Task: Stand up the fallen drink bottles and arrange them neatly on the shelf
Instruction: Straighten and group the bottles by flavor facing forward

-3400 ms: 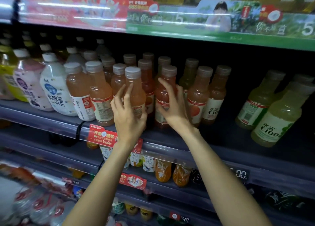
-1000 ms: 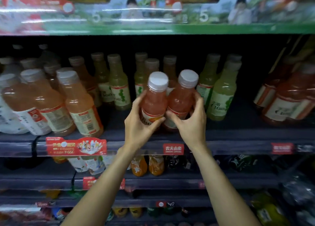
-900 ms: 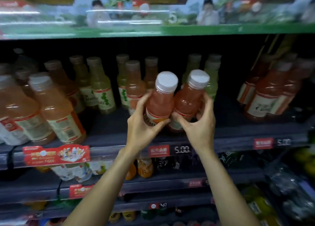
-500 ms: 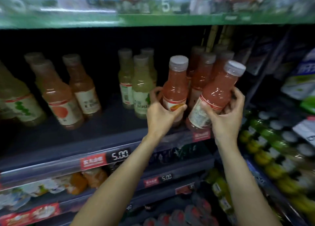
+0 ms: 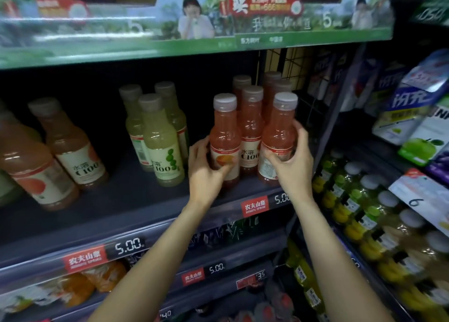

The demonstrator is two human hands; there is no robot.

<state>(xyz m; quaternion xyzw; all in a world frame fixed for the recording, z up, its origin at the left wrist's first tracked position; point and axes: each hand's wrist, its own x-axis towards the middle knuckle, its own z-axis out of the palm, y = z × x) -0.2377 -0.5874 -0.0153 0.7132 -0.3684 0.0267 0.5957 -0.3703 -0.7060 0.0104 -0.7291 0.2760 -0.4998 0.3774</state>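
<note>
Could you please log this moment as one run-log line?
left hand: grips left pink plastic drink bottle | right hand: grips right pink plastic drink bottle | both upright at dark shelf front

pink bottles (image 5: 224,137): clear glossy plastic | caps (image 5: 285,100): matt plastic | shelf (image 5: 116,200): dark matt

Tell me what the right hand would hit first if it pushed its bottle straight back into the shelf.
Likely the red bottles standing right behind. The right hand grips the front red bottle at the shelf's right end, and those caps rise close behind it; the depth between them is unclear.
</note>
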